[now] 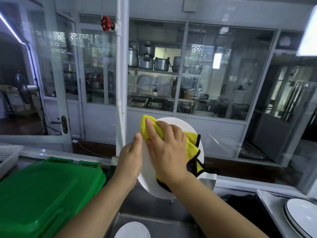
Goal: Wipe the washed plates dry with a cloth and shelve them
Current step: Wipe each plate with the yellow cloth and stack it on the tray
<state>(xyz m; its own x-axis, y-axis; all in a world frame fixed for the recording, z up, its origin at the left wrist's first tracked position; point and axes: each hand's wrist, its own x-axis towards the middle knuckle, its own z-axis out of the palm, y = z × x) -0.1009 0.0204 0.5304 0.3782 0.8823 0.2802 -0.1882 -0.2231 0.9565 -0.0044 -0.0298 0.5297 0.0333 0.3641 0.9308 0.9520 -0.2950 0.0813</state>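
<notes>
A white plate (pixel 173 122) is held upright above the steel sink. My left hand (pixel 131 160) grips its left edge, thumb pointing up along the rim. My right hand (pixel 167 148) presses a yellow cloth with black trim (pixel 190 146) flat against the plate's face, fingers stretched toward the upper left. Part of the cloth hangs down on the plate's right side. Another white plate (pixel 133 230) lies in the sink below. A stack of white plates with dark rims (pixel 301 215) rests at the lower right.
A green plastic bin lid (pixel 44 191) fills the lower left. A white basket (pixel 8 155) sits at the far left. The steel sink (pixel 154 208) is below the hands. Glass partitions (pixel 214 74) stand ahead, with pots on shelves behind.
</notes>
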